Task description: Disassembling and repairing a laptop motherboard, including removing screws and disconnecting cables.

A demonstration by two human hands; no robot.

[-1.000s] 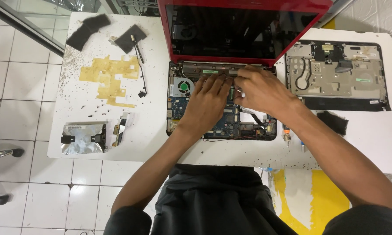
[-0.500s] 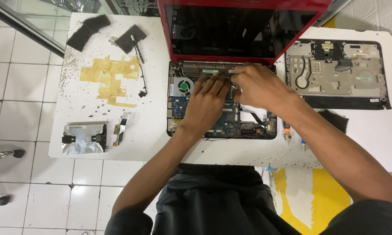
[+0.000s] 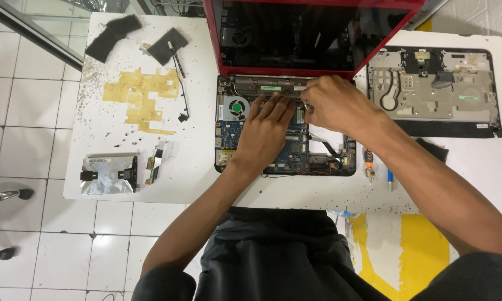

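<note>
A red laptop (image 3: 287,83) sits opened up at the back-centre edge of a white table (image 3: 195,184), its keyboard cover off and the blue-green circuit board (image 3: 295,159) exposed, w/ a round cooling fan (image 3: 237,107) at the board's back-left corner and black and red wires trailing along the front-right side. The dark screen (image 3: 312,33), framed in red, stands tilted back over the base. The left hand (image 3: 267,131) lies flat on the board, fingers together and stretched toward the hinge strip, pressing down, gripping nothing visible. The right hand (image 3: 331,103) is curled just beside it, fingertips pinched at a small part near the hinge; what it pinches is too small to tell.

The removed grey palm-rest cover (image 3: 435,89) lies upside down at the table's right edge. A silver hard drive (image 3: 108,174) rests near the front-left corner, next to a small flat cable piece (image 3: 153,164). Two black foam pads (image 3: 112,36) lie at the back-left corner, above a yellow tape patch (image 3: 139,97). A screwdriver (image 3: 368,167) w/ orange grip sits at the front, right of the laptop base.

Vs. half a sec. earlier: both hands hold approx. the same spots on the board, fingers barely shifted; laptop and loose parts have not moved.
</note>
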